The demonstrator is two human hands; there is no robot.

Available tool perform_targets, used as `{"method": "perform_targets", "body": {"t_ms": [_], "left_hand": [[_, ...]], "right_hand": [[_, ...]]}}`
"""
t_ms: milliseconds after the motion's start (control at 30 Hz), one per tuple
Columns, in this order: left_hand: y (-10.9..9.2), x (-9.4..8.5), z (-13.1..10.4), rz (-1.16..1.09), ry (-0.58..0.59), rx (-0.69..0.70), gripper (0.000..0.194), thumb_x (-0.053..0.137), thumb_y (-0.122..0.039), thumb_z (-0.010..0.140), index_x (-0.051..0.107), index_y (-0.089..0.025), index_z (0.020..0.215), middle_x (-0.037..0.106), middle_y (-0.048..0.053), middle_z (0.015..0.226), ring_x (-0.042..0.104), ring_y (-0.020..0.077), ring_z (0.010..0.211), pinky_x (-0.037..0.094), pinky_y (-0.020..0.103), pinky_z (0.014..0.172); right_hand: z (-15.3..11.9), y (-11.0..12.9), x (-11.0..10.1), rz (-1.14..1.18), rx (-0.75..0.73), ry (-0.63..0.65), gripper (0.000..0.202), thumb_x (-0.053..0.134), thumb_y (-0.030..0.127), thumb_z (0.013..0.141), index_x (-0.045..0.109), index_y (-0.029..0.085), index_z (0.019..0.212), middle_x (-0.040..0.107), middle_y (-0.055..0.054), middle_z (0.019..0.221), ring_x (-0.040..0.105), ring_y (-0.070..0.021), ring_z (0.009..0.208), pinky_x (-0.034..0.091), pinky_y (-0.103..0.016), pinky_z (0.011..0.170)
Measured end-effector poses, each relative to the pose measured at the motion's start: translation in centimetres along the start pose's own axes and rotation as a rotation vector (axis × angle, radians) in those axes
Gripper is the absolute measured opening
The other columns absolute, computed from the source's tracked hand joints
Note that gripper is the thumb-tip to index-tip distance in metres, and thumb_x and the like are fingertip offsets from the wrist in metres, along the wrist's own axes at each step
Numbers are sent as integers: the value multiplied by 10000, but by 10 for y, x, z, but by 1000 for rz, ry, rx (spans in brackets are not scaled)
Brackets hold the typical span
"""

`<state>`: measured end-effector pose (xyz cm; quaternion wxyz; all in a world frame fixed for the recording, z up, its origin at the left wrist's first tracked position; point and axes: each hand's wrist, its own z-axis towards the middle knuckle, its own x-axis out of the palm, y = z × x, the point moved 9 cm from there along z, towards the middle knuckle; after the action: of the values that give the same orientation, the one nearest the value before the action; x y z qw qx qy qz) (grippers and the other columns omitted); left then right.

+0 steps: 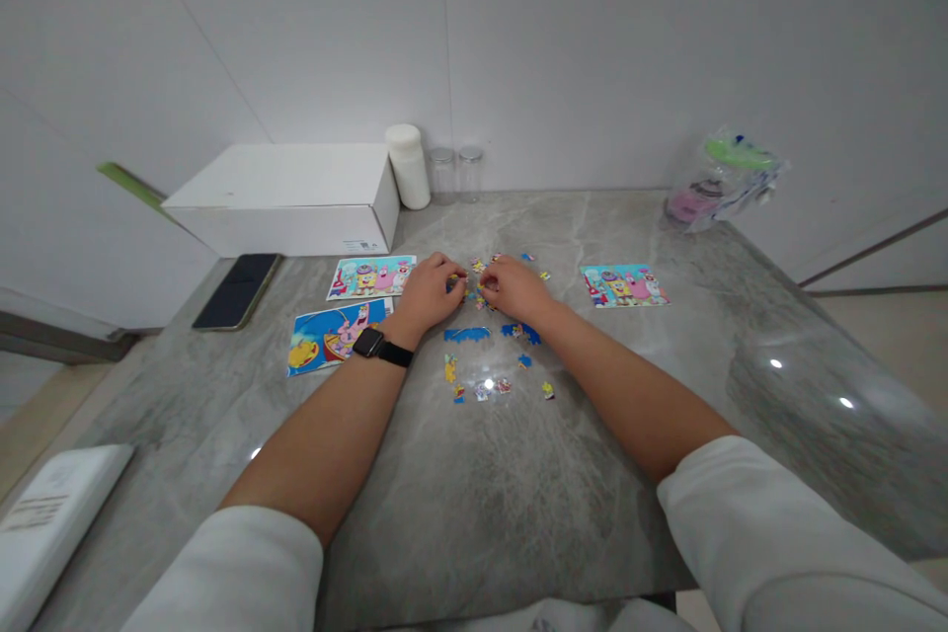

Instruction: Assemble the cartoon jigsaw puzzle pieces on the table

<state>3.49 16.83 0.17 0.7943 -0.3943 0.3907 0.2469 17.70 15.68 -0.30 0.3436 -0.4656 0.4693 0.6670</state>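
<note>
Small puzzle pieces lie scattered on the grey marbled table (474,504). My left hand (435,290), with a black watch on its wrist, has its fingers curled at the left side of the central pile (478,297); what they hold, if anything, is too small to name. Just across from it, my right hand (513,288) is bent in a pinch over the pile's right side, its fingertips on something tiny. Nearer me are a joined blue strip (466,335), another blue cluster (524,332), a yellow piece group (450,368) and a single blue piece (525,361).
Picture cards lie at left, one cartoon card (370,277) above a blue card (326,340), and another card (626,285) at right. Behind are a white box (281,188), white bottle (409,168), glass jars (470,176) and plastic bag (726,180). A phone (238,291) lies far left.
</note>
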Motion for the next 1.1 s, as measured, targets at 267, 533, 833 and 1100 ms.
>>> {"method": "perform_targets", "body": {"t_ms": [267, 533, 833, 1100], "left_hand": [[-13, -11, 1, -141, -33, 40, 288, 523, -349, 1054, 744, -202, 941, 654, 69, 984, 637, 222, 973, 516, 377, 914], [-27, -34, 4, -320, -133, 26, 175, 665, -334, 976, 676, -203, 861, 679, 25, 925, 601, 172, 861, 493, 311, 824], [-74, -84, -8, -334, -131, -11, 202, 630, -366, 989, 684, -194, 898, 666, 33, 904, 573, 162, 800, 471, 290, 742], [-104, -124, -62, -329, -128, -32, 161, 608, -285, 969, 661, -194, 847, 642, 9, 837, 576, 155, 782, 444, 296, 726]], "right_hand": [[6, -11, -21, 332, 33, -82, 75, 728, 151, 880, 755, 208, 920, 773, -20, 904, 668, -165, 800, 477, -276, 773], [4, -4, -52, 695, -5, -104, 67, 737, 219, 857, 761, 198, 915, 784, -13, 853, 694, -157, 761, 511, -267, 708], [-24, 22, -96, 910, -49, -135, 243, 806, 351, 819, 729, 201, 995, 781, -30, 880, 714, -172, 795, 558, -292, 715], [-65, 72, -101, 861, -146, -31, 254, 740, 380, 909, 728, 217, 1103, 787, -33, 950, 708, -171, 810, 556, -297, 730]]}}
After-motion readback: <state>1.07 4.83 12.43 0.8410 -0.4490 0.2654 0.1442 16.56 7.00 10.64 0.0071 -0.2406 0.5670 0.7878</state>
